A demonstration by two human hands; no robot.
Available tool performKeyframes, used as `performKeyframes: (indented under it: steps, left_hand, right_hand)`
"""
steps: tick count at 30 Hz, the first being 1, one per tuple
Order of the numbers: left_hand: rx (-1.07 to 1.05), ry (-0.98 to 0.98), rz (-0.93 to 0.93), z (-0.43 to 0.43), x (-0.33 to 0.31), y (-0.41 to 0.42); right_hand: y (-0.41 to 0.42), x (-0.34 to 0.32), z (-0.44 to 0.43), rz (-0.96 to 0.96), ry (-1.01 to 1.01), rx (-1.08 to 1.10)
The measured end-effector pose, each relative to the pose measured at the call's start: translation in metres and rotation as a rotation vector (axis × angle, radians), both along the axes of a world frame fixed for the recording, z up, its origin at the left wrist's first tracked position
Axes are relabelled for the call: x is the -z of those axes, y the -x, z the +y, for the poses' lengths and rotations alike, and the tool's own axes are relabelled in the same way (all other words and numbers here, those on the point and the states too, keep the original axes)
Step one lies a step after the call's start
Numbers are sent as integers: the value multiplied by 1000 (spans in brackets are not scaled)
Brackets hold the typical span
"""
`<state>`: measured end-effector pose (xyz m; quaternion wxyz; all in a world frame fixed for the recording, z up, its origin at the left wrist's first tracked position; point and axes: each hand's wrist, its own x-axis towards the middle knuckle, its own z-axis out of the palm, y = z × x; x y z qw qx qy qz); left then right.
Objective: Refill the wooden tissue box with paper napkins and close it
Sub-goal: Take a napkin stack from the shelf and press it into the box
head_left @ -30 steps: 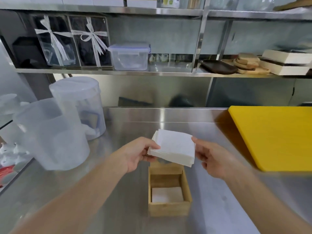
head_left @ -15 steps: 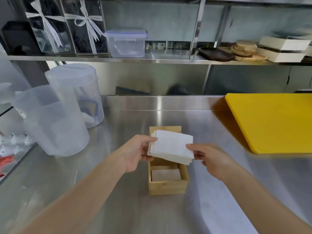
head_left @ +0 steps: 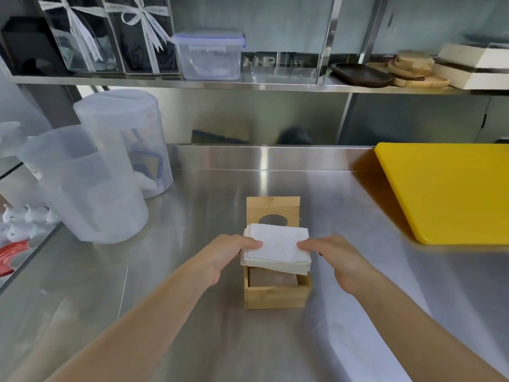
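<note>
Just below the hands the wooden tissue box (head_left: 276, 295) sits open on the steel table (head_left: 192, 312). Left hand (head_left: 228, 256) and right hand (head_left: 337, 259) pinch opposite edges of the napkin stack (head_left: 276, 250), thumbs on top, holding it level over the opening, probably so it drops in square. The stack hides most of the interior; contents beneath are blurred. Just beyond the hands lies the lid (head_left: 272, 209), its oval slot half covered. Well right, a yellow cutting board (head_left: 446, 188), cut off at the frame.
</note>
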<state>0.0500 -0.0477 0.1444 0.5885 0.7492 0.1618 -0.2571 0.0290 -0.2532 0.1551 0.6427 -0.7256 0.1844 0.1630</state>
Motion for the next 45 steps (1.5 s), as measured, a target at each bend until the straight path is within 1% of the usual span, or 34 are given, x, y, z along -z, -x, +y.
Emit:
performKeyframes:
  steps: [3,8,13,18,20,23,27,33,39,43,45]
  left_hand:
    - [-18,-67,0,-3,8,-1]
    - [-94,-274,-54,-9,23,-1]
    - [-133,-318,-86,-15,28,4]
    - [-85,-467,-228,-21,35,10]
    - [-58,-529,-289,-24,36,14]
    - [38,-686,-384,-29,38,19]
    - [29,-734,-433,-37,43,26]
    - [38,-757,-417,-46,50,27]
    - [52,-847,-454,-55,54,22]
    - [117,-922,-410,-58,60,19]
    - [154,-953,-364,-59,64,21]
  right_hand:
    - [-2,10,3,-4,59,18]
    - [-7,31,14,-15,213,47]
    - [-7,22,21,-72,415,58]
    - [-12,28,20,-172,648,-41]
    - [-11,30,22,-171,702,-69]
    - [-10,33,24,-219,777,-87]
    - [-8,40,26,-252,855,-109]
    - [-14,46,30,-272,985,-154]
    - [-20,49,33,-301,1089,-243]
    - [-23,54,34,-307,1157,-309]
    - [-23,59,35,-269,1167,-344]
